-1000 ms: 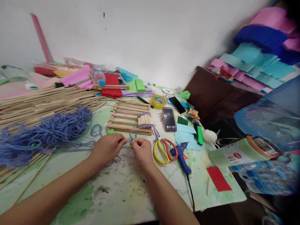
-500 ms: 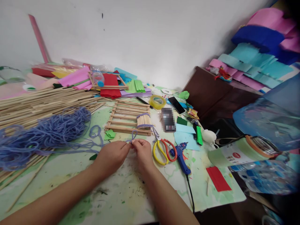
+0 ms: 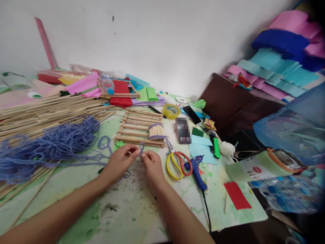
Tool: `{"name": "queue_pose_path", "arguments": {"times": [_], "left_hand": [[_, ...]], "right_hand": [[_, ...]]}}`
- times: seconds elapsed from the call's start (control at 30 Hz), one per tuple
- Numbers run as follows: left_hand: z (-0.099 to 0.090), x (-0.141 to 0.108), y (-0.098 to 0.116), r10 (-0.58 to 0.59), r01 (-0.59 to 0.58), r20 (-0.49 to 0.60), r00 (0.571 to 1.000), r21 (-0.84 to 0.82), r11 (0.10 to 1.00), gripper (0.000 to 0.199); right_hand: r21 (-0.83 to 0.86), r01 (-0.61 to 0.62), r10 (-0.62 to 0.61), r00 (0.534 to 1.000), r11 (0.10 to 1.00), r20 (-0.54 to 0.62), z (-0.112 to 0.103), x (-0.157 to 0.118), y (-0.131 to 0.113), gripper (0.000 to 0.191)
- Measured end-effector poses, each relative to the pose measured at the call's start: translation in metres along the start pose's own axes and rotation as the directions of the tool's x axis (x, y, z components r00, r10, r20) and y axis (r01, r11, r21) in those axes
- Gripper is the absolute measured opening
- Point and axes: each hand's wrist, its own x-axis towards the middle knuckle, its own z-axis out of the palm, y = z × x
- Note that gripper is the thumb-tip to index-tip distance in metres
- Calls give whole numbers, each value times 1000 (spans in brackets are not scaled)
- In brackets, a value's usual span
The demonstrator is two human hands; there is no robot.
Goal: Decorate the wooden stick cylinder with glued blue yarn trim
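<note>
Near the middle of the table, my left hand (image 3: pixel 122 161) pinches a thin blue-purple cord (image 3: pixel 142 147) between thumb and forefinger. My right hand (image 3: pixel 153 166) closes its fingertips on the same cord, just beside the left fingertips. A small loop of the cord stands up between the two hands. More cord trails left to a big tangled pile (image 3: pixel 63 142). Just beyond the hands lies a wooden stick frame (image 3: pixel 134 128), with a small bundle of short sticks (image 3: pixel 156 130) bound with cord at its right end.
Scissors (image 3: pixel 174 166) with yellow and red handles and a blue glue gun (image 3: pixel 198 172) lie right of my hands. Farther off are tape (image 3: pixel 171 110) and a phone (image 3: pixel 192 115). Long sticks (image 3: pixel 50 110) cover the left side; a green bottle (image 3: pixel 250 168) lies right.
Both hands have shifted slightly. The left fingers have lifted and opened out a little from a tighter fist, and the cord loop now stands between the fingertips.
</note>
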Motion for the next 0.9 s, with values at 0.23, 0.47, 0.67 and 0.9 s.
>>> {"name": "queue_pose_path", "arguments": {"times": [0.23,0.47,0.67,0.9], "left_hand": [[-4,10,-3,-234,300,204,951,-409,862,28],[-15,13,-8,-381,495,335,862,-389,777,23],[-11,12,-9,-360,459,318,877,-333,824,27],[-7,7,-5,-305,441,345,887,-442,781,31]], "right_hand": [[-86,47,-34,988,995,151,1,-3,-2,17],[-363,283,-178,938,888,297,4,-6,1,17],[-318,283,-193,939,905,286,4,-7,-2,14],[-197,58,-38,994,979,102,1,-2,-1,16]]}}
